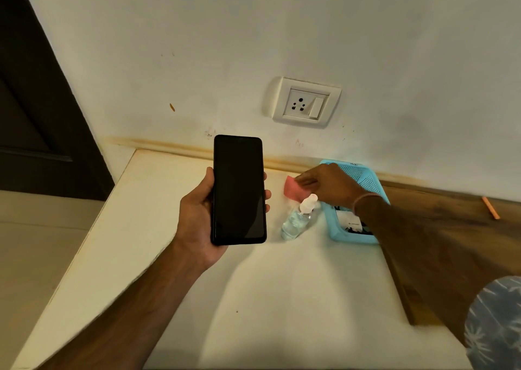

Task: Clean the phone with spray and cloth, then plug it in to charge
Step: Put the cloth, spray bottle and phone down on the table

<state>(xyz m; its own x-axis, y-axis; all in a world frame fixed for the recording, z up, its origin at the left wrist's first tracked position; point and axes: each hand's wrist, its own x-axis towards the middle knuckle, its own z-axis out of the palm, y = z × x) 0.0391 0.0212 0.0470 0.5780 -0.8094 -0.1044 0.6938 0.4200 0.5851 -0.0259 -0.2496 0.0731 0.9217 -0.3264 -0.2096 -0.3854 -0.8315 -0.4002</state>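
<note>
Starting from the white bench (253, 285), which carries everything: it runs to the wall, where the socket (306, 103) sits above the back edge with nothing plugged in.

The blue basket (338, 235) stands at the right of the bench, under your right forearm. Something white and black lies in it, too hidden to name.

Your left hand (197, 214) grips the phone (239, 189), lifted clear of the bench. Its long axis runs upright in the view, its dark screen faces you, and your fingertips wrap its right edge.

Your right hand (329, 185) reaches away from you toward the wall, its fingertips on the near edge of the pink cloth (291, 188). Blur hides whether they already pinch it.

The cloth lies just right of the phone and beyond it, so the right hand is plainly the nearer one.

The spray bottle (297, 219) sits between phone and basket, directly below that hand, with its white cap close under the wrist. That is the obstacle: draw the cloth back low and you will likely clip the cap, so lift first. Whether the bottle stands or leans is unclear.
</note>
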